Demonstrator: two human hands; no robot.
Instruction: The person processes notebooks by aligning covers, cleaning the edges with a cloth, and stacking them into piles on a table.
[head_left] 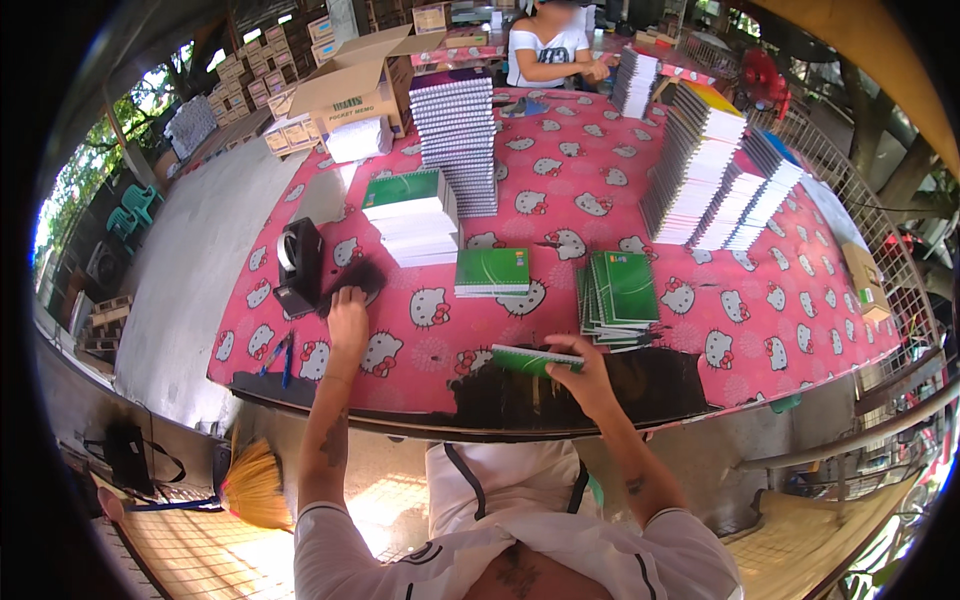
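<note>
Where the right hand (577, 372) grips it, the rectangular notepad (522, 361) seems card-covered.

Daylight glares at the left edge and patches the floor (385, 495). The black object (358, 281) is blurred. Fisheye bends the table (630, 385).

The table (500, 408) before us is wearing a pink cat-print cover (760, 345), black surface (640, 385) showing along its near edge. Tall stacks of spiral notebooks (455, 145) are standing farther back, green-covered notebooks (492, 270) are lying in lower piles, and a tape dispenser (300, 270) is sitting at the left.
</note>
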